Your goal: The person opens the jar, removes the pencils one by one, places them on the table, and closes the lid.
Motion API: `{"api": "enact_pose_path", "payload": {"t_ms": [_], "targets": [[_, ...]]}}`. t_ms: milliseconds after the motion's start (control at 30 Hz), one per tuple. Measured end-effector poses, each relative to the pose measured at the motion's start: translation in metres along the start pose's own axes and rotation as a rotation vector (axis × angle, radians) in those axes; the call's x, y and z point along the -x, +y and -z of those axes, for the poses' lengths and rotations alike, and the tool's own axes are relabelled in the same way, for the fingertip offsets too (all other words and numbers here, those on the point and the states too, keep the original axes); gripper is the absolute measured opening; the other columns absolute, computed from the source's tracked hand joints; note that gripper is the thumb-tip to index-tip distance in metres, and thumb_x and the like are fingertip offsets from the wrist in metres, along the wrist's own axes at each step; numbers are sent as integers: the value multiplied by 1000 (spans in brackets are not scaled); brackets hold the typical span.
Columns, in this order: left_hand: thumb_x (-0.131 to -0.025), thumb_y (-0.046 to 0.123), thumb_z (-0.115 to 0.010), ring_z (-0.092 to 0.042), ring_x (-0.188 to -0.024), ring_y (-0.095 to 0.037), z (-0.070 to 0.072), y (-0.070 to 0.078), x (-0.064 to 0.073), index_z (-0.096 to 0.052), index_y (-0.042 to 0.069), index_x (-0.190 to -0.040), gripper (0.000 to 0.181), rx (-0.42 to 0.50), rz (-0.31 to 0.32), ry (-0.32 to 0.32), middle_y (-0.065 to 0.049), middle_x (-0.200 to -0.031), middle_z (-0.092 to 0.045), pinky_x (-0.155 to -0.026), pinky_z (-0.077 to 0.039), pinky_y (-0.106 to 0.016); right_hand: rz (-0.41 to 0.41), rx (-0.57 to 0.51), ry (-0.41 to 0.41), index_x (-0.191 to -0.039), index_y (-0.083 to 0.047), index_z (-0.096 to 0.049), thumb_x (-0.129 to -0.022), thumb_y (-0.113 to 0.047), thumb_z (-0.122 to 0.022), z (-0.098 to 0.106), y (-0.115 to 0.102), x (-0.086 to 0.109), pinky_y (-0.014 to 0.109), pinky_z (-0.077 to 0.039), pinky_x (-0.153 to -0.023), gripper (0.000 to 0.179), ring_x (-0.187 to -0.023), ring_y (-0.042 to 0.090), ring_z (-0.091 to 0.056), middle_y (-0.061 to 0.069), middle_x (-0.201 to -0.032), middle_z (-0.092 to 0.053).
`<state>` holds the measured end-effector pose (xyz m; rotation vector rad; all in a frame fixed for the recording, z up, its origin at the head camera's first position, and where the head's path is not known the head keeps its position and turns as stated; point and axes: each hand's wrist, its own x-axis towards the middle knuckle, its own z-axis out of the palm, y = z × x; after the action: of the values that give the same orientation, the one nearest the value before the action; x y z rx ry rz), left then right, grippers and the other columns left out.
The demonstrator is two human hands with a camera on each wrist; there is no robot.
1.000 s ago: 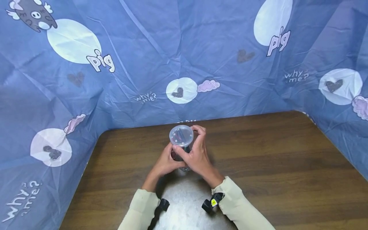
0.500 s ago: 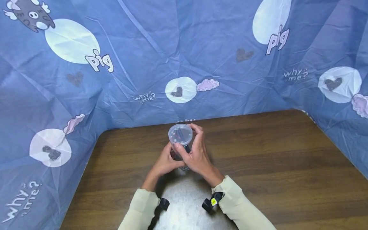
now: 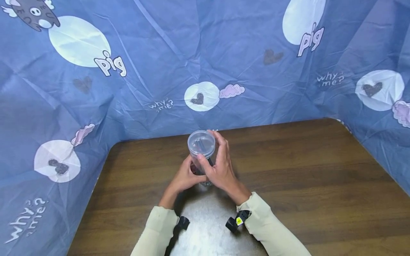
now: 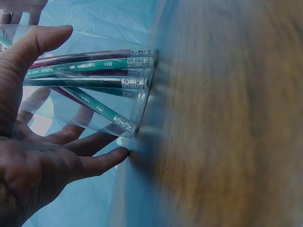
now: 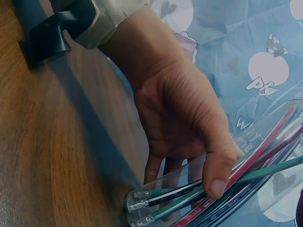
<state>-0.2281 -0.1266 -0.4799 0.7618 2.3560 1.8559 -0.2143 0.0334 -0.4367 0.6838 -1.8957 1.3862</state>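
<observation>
Your left hand (image 3: 185, 178) wraps partway round the lower part of the clear jar (image 4: 104, 42), thumb on one side and fingers spread round the other. Your right hand (image 3: 221, 172) grips it higher up, thumb on the near side just below the clear lid (image 3: 201, 143), fingers round the side. The jar sits at the centre of the head view, over the counter (image 3: 304, 185); you can see pencils (image 4: 94, 66) through its wall, metal-banded ends towards the base.
</observation>
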Motion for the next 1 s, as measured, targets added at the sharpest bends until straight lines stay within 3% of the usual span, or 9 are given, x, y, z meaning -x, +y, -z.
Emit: {"api": "enact_pose_path", "payload": {"t_ms": [167,533,633,833,1000], "targets": [[-69,-3,-85,-60,-93,-20,0,-1,1,-47,2,-138,78,-4,8,1,-15,-122,-61,-75,-54,-34,10,5,24,-148,-2,-31,-93,-27,-65,3,-3,1,43,-33,-111,69,-134,31,-40,15,-148,-44],[-68,-5,-86,-63,-100,-22,-1,0,1,-48,7,-138,81,43,58,1,-12,-120,-62,-85,-55,-38,27,-9,72,-145,4,-34,-91,-26,-66,16,-15,-1,42,-32,-111,70,-133,33,-41,19,-147,-43],[-67,-6,-86,-64,-100,-24,-2,1,0,-48,6,-138,81,61,67,5,-15,-121,-62,-86,-55,-38,-24,-47,73,-143,10,-33,-87,-12,-69,25,-24,1,41,-34,-107,70,-128,37,-43,25,-145,-43],[-67,-6,-86,-66,-97,-25,-3,3,0,-49,6,-136,79,54,94,18,-17,-117,-65,-84,-56,-38,-209,-171,108,-136,18,-37,-82,11,-69,48,-49,6,35,-40,-101,64,-117,41,-49,34,-136,-48],[-66,-6,-86,-66,-96,-23,-2,3,0,-49,7,-136,80,41,99,16,-15,-116,-66,-84,-56,-38,-230,-184,115,-132,19,-42,-77,13,-75,58,-42,17,33,-43,-100,64,-114,38,-53,33,-133,-51]]}}
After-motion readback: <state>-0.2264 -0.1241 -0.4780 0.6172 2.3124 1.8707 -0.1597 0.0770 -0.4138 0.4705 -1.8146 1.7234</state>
